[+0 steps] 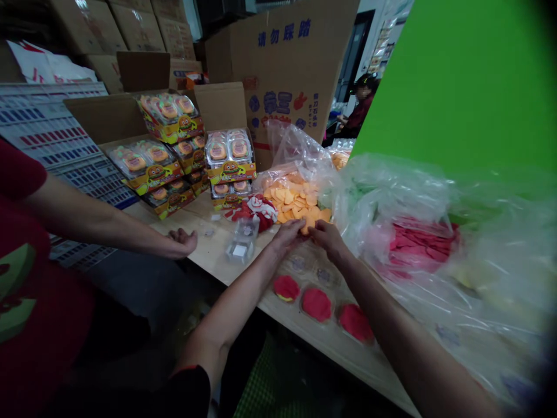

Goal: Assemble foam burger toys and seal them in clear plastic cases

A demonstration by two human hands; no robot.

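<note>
"Orange flat, rounded piece (308,222): what is its texture?"

"Smooth and matte, it seems; I cannot tell the material."

"Where is it?"

"Between the fingertips of the person's left hand (289,233) and right hand (327,235), which are close together and pinch it, over a pale, wood-toned table (204,249)."

"Beyond them?"

"A loose heap of thin orange pieces (289,196) in a crinkled, clear plastic bag (300,145), just past the fingers."

"And nearer the body?"

"Three round, red, soft-looking discs (317,304) in a row along the table's near edge."
</note>
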